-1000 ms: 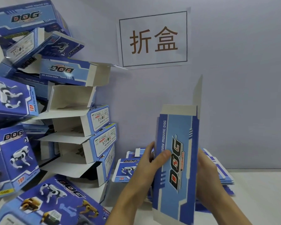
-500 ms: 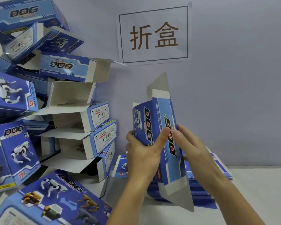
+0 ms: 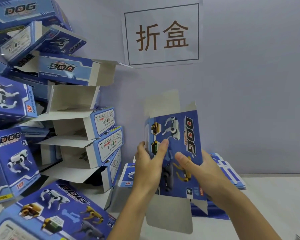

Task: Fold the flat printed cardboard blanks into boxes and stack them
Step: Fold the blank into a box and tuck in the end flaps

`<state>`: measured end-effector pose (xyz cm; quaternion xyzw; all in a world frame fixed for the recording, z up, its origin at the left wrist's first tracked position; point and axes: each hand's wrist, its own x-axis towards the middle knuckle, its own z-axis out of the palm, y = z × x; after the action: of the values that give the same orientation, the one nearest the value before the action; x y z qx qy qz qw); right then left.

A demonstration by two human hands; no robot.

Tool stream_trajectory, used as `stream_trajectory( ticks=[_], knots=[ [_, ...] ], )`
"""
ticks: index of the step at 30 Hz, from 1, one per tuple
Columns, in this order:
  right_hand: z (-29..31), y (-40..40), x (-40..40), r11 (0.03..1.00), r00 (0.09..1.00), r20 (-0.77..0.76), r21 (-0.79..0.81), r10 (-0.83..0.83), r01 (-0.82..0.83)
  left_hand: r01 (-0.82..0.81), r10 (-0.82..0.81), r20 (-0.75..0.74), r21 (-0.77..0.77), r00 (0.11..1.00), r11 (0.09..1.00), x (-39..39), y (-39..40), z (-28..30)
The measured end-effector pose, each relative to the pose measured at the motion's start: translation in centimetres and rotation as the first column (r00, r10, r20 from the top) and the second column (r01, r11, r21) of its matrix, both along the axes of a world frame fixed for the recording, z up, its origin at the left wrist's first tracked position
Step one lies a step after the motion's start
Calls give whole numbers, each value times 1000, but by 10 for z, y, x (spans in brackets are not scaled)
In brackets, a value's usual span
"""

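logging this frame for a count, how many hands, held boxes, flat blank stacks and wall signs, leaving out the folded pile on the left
hands: 2 (left hand, right hand)
held box: 1
stack of flat blanks: 1
wall sign: 1
total: 5

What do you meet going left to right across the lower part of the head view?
Pile of folded boxes → left hand → box being folded → right hand → stack of flat blanks.
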<state>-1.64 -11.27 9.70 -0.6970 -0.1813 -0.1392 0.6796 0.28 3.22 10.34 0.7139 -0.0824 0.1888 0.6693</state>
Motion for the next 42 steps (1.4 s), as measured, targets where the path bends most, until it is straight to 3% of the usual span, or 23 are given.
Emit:
stream_trajectory(
  ticks=[6,9,16,23,26,29,31,35,42],
  knots=[
    [-10,8,9,995,993,65,-23,-95,96,17,-4,96,-132,995,991,1,6,-2],
    [-14,8,13,989,988,51,0,-147,148,-22,37,161,-92,986,995,2,9,-2],
    [-12,-4,13,995,993,-61,-12,-100,99,-71,69,148,8,987,997,1,10,-6],
    [-6,-3,13,931,931,115,167,-345,324,-39,0,275,138,962,990,-6,-8,-9],
    [-5,2,11,938,934,161,191,-320,288,-1,-28,223,128,974,992,-4,-2,-7],
    [-6,12,7,962,951,184,161,-248,220,49,-46,205,-8,978,999,-5,0,-2],
    [-8,19,5,974,956,205,125,-209,187,24,-6,248,-69,969,997,-6,2,2],
    [-9,24,2,985,965,214,109,-151,130,-95,108,360,-51,927,994,-9,11,6],
    [-3,12,2,992,987,138,108,-87,72,-58,83,452,-68,888,996,-14,10,10]
  ],
)
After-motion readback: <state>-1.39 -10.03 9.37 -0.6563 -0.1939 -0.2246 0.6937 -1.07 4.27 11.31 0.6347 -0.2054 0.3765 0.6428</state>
